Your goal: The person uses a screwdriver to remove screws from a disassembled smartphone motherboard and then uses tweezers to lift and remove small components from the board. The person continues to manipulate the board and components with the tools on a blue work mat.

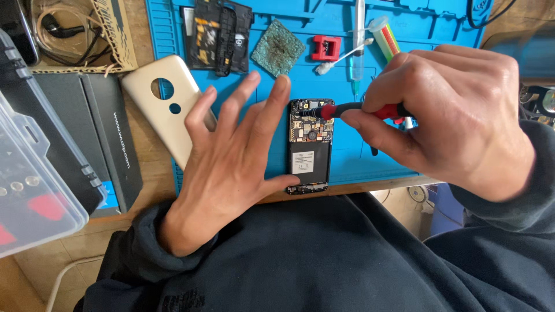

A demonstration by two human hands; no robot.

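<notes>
Red screwdriver (358, 110) pinched in right fingers (370, 124); spread left fingers (254, 110) steady opened phone (310, 147).

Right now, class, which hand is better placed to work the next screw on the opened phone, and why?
Probably the right hand: it grips the screwdriver, whose tip sits on the phone board. The left hand is open, its thumb resting against the phone's lower edge.

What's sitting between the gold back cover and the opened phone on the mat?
In the head view, the left hand fills that stretch: its spread fingers lie across the blue mat between the gold back cover and the opened phone.
</notes>
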